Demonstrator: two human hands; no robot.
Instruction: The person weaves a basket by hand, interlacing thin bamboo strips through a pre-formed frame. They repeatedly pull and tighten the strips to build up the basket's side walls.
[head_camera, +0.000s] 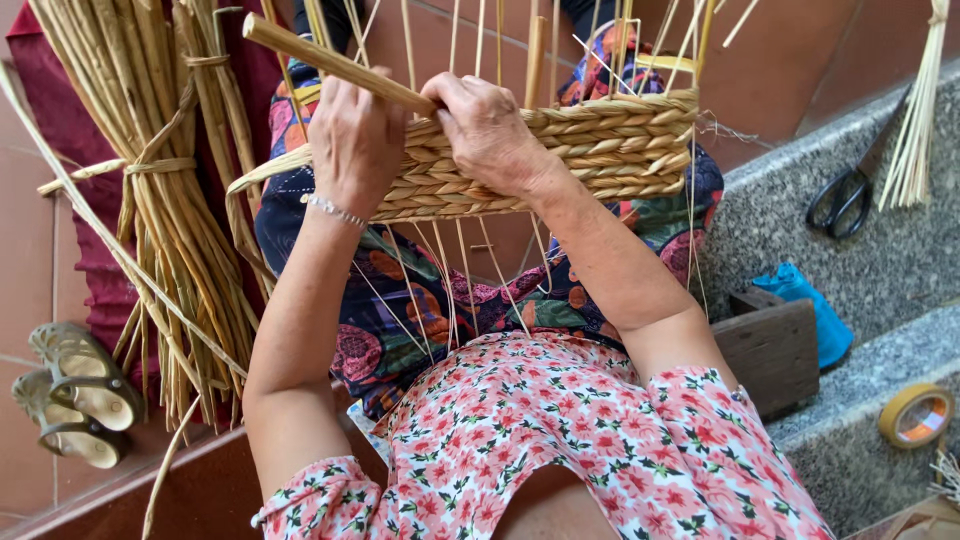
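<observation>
A half-woven straw basket rests on my lap, with thin upright stakes sticking out above and below its woven band. My left hand is closed around a thick reed strand that slants up to the left, at the basket's left end. My right hand presses its fingers on the woven band just right of the left hand, pinching the same strand where it enters the weave. A silver bracelet sits on my left wrist.
Tied bundles of reeds lie on a dark red cloth at left, sandals beside them. On the granite steps at right are black scissors, a blue cloth, a wooden block, a tape roll and thin sticks.
</observation>
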